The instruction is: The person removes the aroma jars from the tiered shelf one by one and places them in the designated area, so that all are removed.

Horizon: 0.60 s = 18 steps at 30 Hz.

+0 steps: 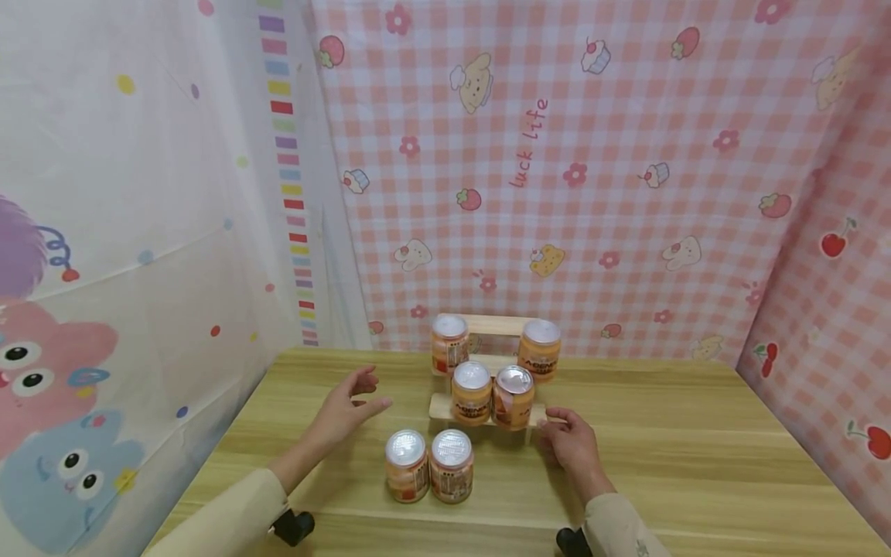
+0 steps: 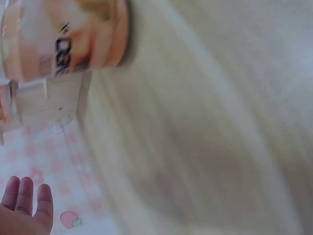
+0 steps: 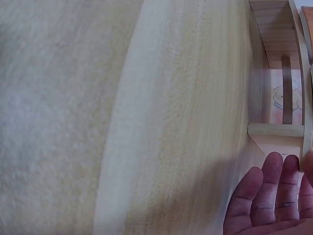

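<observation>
A small stepped wooden rack (image 1: 442,407) stands at the back of the table. Two orange cans with silver lids, one a peach-coloured can (image 1: 472,396), sit side by side on its lower shelf. An upper-left can (image 1: 450,348) and an upper-right can (image 1: 540,354) stand at the ends of the upper level. My right hand (image 1: 572,447) holds the right end of the lower shelf, fingers (image 3: 272,191) at its underside. Left of the rack my left hand (image 1: 346,404) hovers, thumb and fingers apart, holding nothing. Two more cans, a left can (image 1: 407,468) and a right can (image 1: 452,468), stand in front.
The wood-grain table (image 1: 682,464) stretches out to both sides of the rack. A pink checked cloth (image 1: 592,209) hangs behind it, and a white cartoon-print cloth (image 1: 174,193) hangs at the left. Black wrist mounts (image 1: 294,527) show below the sleeves.
</observation>
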Each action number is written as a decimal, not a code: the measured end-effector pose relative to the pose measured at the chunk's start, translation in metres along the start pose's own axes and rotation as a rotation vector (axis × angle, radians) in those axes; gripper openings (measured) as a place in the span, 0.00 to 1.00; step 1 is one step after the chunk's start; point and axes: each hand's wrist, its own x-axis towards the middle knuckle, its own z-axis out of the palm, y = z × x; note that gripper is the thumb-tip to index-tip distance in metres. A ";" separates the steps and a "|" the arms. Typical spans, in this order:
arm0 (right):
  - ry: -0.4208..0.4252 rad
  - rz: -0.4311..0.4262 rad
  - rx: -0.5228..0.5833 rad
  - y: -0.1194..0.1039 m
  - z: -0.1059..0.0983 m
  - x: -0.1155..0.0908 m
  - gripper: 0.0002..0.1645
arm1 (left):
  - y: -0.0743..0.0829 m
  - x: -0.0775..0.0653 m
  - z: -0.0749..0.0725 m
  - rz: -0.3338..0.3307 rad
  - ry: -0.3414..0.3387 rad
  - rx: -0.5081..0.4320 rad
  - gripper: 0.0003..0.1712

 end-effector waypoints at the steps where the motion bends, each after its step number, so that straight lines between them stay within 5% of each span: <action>1: 0.000 0.001 0.001 0.000 0.000 0.000 0.20 | 0.001 0.003 -0.001 0.000 -0.004 0.001 0.43; 18: -0.002 0.000 -0.005 -0.002 -0.001 0.000 0.21 | 0.036 0.056 0.000 0.006 -0.052 -0.011 0.46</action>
